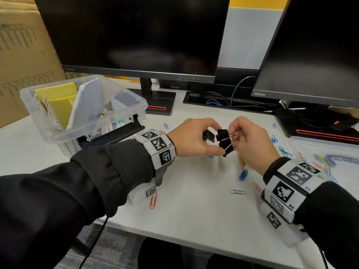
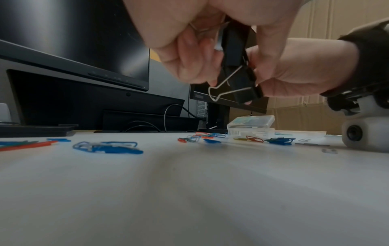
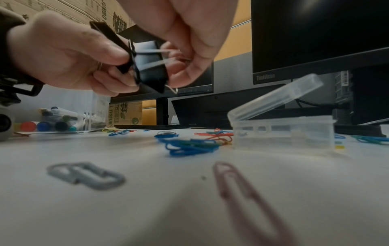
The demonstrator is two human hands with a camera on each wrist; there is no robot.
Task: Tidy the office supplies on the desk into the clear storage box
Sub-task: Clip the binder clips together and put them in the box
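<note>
You are holding both hands together above the middle of the desk, clear of its surface. Your right hand is pinching the silver wire handles of a large black binder clip, thumb and fingers curled round them. Your left hand is curling its fingers round a second black binder clip just beside the first; the wrist views show the two clips touching, though you cannot tell whether one is biting onto the other.

The clear storage box is sitting near the desk's far left corner, in front of the left monitor. It is holding yellow sticky-note pads standing on edge along its left side, a white notepad leaning against them, and a bundle of markers lying low at its near right wall. What else is lying under the notepad is too dim to tell. A black, flat object is lying against the box's near right corner, outside it.

A small clear plastic case is standing with its hinged lid tilted up toward the desk's right edge, in front of the right monitor; its contents are blurred. Another clear tray or lid is lying flat at the right edge, carrying several paper clips and a grey curved item.

Coloured paper clips are lying scattered across the desk below and to the right of your hands, with an orange paper clip near your left wrist.
</note>
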